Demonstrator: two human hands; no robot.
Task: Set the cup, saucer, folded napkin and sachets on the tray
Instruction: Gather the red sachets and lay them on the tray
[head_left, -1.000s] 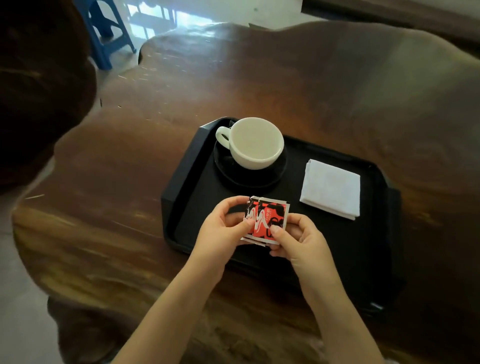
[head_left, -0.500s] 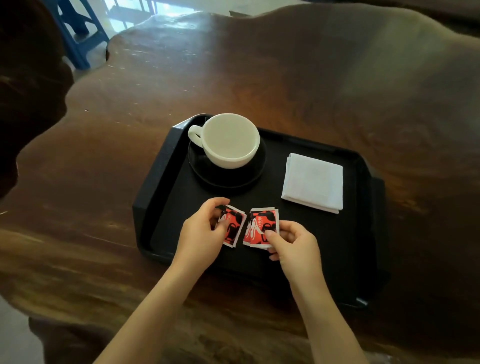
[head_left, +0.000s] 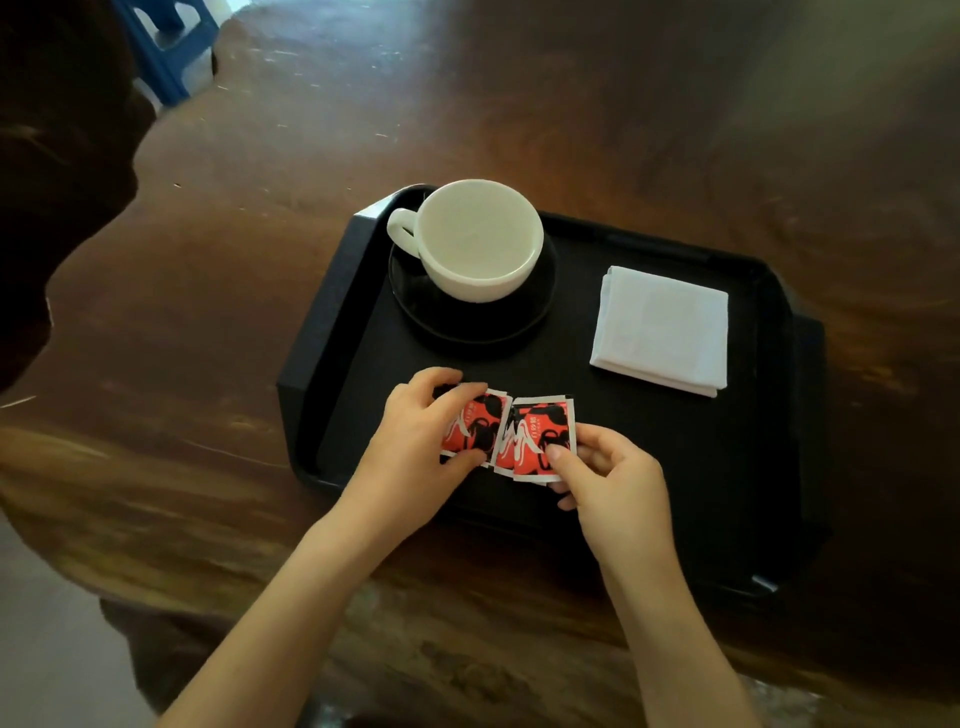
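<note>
— How far along is it?
— Nearly done. The cup (head_left: 478, 239) is sitting on its saucer (head_left: 467, 330) at the tray's (head_left: 322, 332) far left, and the folded napkin (head_left: 662, 330) is lying to the right. The left hand (head_left: 415, 441) and right hand (head_left: 613, 473) are pinching the sachets (head_left: 540, 436) in their fingers (head_left: 563, 462), side by side over the tray's near part.
— Anything obstructing?
— Seemingly nothing. A blue stool (head_left: 171, 47) is standing well beyond the desk (head_left: 519, 104).

The table (head_left: 519, 104) is dark wood, varnished to a gloss. The tray (head_left: 675, 467) looks like matt black plastic. The cup (head_left: 480, 241) is smooth white glazed ceramic, the saucer (head_left: 467, 327) glossy black. The napkin (head_left: 662, 330) is matt, cloth or paper. The sachets (head_left: 537, 436) are printed and slightly shiny.
</note>
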